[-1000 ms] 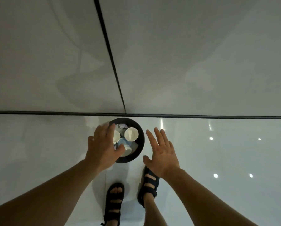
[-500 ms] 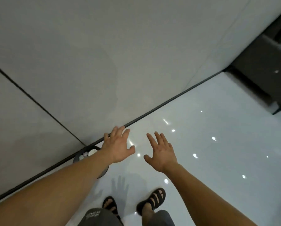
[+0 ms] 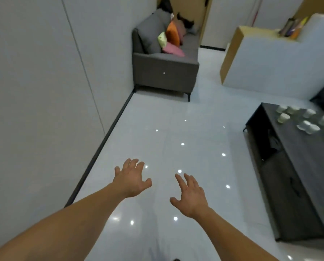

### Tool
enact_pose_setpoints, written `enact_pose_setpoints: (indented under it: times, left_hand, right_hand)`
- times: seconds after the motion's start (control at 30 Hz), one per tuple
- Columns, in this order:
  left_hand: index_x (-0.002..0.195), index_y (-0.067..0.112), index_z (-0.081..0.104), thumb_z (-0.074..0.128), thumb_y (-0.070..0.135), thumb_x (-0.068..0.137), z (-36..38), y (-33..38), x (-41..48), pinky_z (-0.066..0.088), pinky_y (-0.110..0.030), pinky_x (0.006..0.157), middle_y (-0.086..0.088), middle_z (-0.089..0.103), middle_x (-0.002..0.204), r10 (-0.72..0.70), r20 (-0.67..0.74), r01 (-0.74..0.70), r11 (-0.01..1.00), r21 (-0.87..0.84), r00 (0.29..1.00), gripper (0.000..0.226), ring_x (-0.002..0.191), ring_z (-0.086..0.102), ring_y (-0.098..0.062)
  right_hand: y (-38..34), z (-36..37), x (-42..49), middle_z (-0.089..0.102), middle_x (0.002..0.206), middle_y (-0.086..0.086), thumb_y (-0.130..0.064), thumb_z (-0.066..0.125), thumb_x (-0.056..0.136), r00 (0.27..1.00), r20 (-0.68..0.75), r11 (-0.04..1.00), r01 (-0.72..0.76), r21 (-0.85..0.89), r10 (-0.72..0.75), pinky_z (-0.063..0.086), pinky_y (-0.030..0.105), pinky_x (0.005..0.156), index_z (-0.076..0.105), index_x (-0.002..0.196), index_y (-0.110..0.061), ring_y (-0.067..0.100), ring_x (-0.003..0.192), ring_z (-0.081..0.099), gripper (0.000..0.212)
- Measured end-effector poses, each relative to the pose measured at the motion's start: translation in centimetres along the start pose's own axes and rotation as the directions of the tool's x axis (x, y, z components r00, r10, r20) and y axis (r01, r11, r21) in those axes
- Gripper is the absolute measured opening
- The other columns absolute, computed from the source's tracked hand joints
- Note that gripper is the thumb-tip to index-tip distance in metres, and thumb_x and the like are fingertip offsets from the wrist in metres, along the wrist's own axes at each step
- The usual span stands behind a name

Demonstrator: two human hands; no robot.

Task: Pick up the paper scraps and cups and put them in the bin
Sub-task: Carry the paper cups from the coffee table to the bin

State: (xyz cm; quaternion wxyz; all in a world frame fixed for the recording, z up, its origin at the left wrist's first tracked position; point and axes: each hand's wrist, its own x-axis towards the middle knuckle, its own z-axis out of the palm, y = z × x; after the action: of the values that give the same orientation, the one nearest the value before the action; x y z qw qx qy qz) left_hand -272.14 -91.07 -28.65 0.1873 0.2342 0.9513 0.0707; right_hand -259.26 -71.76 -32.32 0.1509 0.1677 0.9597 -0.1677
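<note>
Several white cups stand on the top of a low black table at the right, some upright and some tipped. My left hand hovers over the glossy floor with fingers spread and holds nothing. My right hand hangs beside it, also spread and empty. Both hands are well left of the table. The bin is out of view. I see no paper scraps.
A grey wall with a dark skirting runs along the left. A grey sofa with coloured cushions stands at the far end. A white and tan cabinet rises at the back right. White glossy floor lies between.
The view has swung right, away from the bin by the wall and into the room; the sofa and the table with cups have come into sight. Both hands stay spread and empty.
</note>
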Motion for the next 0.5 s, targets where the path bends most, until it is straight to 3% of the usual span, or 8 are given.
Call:
enact_pose_setpoints:
  times: [0.23, 0.5]
  left_hand:
    - [0.149, 0.025, 0.021, 0.038, 0.063, 0.086, 0.7, 17.4, 8.9, 0.012, -0.051, 0.115, 0.003, 0.012, 0.159, 0.301, 0.044, -0.303, 0.952, 0.046, 0.952, 0.076, 0.147, 0.0, -0.02]
    - [0.149, 0.025, 0.021, 0.04, 0.063, 0.085, 0.0, 29.0, 21.2, 0.013, -0.052, 0.115, 0.002, 0.013, 0.158, 0.474, 0.113, -0.483, 0.871, 0.085, 0.873, 0.076, 0.147, 0.002, -0.021]
  right_hand:
    - [15.9, -6.4, -0.5, 0.0, 0.163, 0.002, -0.059, 0.049, 0.089, 0.94, -0.101, 0.942, -0.313, 0.121, 0.326, 0.017, 0.044, 0.118, 0.0, 0.155, -0.034, 0.024, 0.15, -0.004, 0.086]
    - [25.8, -12.1, 5.2, 0.001, 0.163, 0.002, -0.061, 0.051, 0.088, 0.825, -0.17, 0.838, -0.506, 0.203, 0.539, 0.018, 0.048, 0.118, 0.001, 0.155, -0.034, 0.025, 0.15, -0.001, 0.087]
